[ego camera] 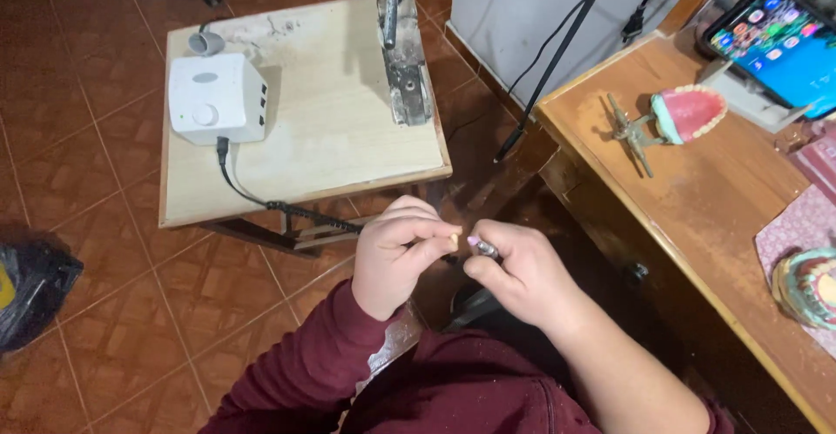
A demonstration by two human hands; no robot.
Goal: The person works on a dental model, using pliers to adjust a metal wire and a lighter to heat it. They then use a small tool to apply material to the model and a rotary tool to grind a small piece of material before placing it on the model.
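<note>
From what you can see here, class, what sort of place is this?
Probably a small dental workshop: a denture model lies on the wooden bench, a white motor box sits on the side table.

Layout, head view. Left hand (396,251) and right hand (514,270) meet at centre, fingertips nearly touching; a small tooth-like piece (453,239) sits at the left fingertips, a handpiece (482,246) in the right. Beyond the left hand stands a small worktop (348,138); on it, a control box (216,99) to the far left, and an upright stand (401,42) at its far right edge. A coiled cable (300,215) runs from the box toward the hands. Right of the right hand lies a second worktop (714,216), carrying a denture model on an articulator (684,114), a phone (775,42) behind it, and another denture model (805,288) nearer. A bag (30,290) lies on the floor, far left of the left hand.
</note>
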